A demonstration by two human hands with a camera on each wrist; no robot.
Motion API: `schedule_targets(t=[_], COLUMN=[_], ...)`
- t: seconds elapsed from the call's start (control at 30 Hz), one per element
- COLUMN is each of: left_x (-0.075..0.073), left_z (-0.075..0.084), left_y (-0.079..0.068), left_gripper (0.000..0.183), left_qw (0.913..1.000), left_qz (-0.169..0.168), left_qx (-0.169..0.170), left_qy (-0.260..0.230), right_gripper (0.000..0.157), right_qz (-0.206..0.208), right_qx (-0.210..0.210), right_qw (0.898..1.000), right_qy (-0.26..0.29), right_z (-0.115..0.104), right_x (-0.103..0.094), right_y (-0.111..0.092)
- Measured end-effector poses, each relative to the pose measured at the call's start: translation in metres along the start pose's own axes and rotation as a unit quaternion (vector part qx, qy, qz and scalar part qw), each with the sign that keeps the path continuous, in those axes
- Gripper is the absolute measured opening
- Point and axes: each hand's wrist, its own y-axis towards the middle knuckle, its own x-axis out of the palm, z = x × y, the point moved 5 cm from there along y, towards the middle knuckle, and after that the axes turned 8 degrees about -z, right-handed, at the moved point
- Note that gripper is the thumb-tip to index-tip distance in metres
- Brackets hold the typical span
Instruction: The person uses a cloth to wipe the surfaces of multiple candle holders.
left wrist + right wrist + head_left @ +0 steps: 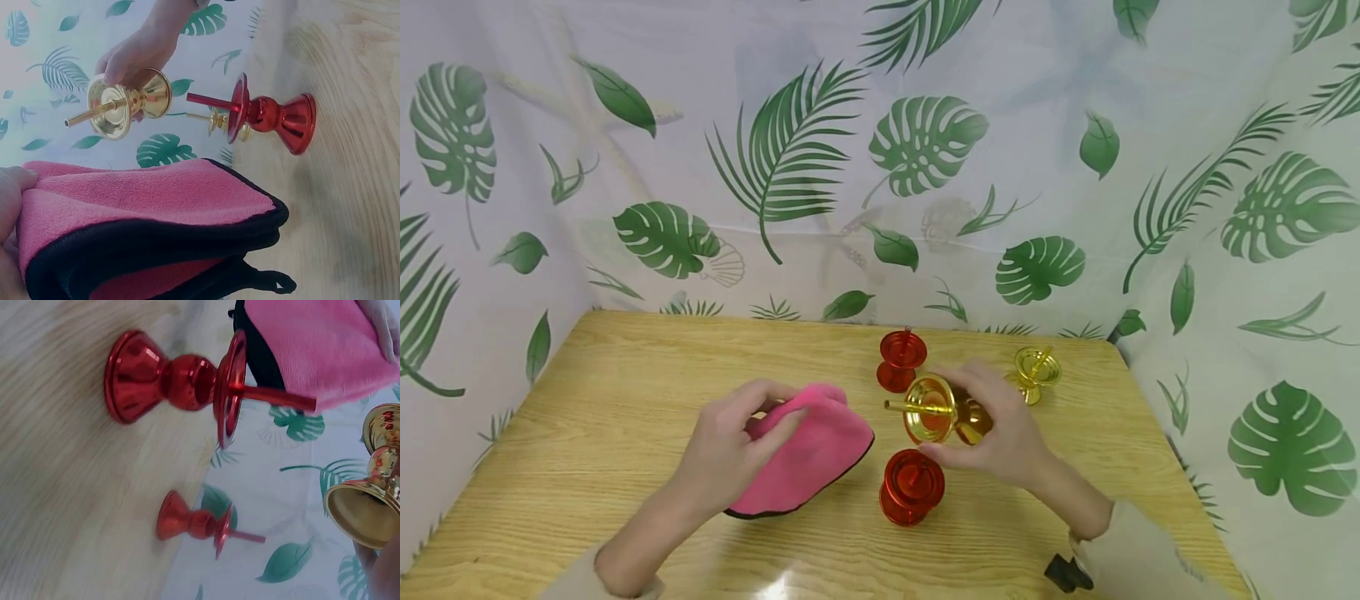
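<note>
My left hand (730, 450) grips a folded pink cloth (812, 450) with black edging, held above the table. In the left wrist view the cloth (156, 194) shows its folded layers and a small black loop. My right hand (1000, 425) holds a gold candle holder (931, 408) in the air, tilted so its spike points left toward the cloth; cloth and holder are apart. A red candle holder (912, 487) stands upright below the right hand. Another red candle holder (901, 358) stands farther back.
A second gold candle holder (1036, 373) stands upright at the back right, partly behind the right hand. The wooden table (625, 375) meets leaf-patterned white cloth walls (820, 208) at the back and sides. A small black object (1067, 573) is by the right sleeve.
</note>
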Motion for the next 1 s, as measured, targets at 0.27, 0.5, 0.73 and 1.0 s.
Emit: schedule_targets(t=[0.27, 0.5, 0.73, 1.0], left_x=[0.013, 0.026, 0.036, 0.043], left_z=[0.019, 0.031, 0.037, 0.041], left_y=[0.012, 0.012, 0.009, 0.007], left_gripper=[0.026, 0.026, 0.026, 0.023], left_qw=[0.9986, 0.9957, 0.9937, 0.9891], left_qz=[-0.020, -0.059, -0.086, -0.095], left_qx=[0.049, 0.072, 0.067, 0.102], left_qy=[-0.006, 0.004, 0.028, 0.046], right_gripper=[0.073, 0.074, 0.079, 0.071], right_qz=[0.027, 0.001, 0.003, 0.032], right_qx=[-0.079, -0.090, -0.112, -0.150], right_qw=[0.991, 0.979, 0.967, 0.959], right_qy=[-0.105, -0.185, -0.230, -0.238], right_z=[-0.029, -0.043, -0.052, -0.061], right_x=[0.013, 0.026, 0.030, 0.030], right_y=[0.001, -0.001, -0.002, 0.002])
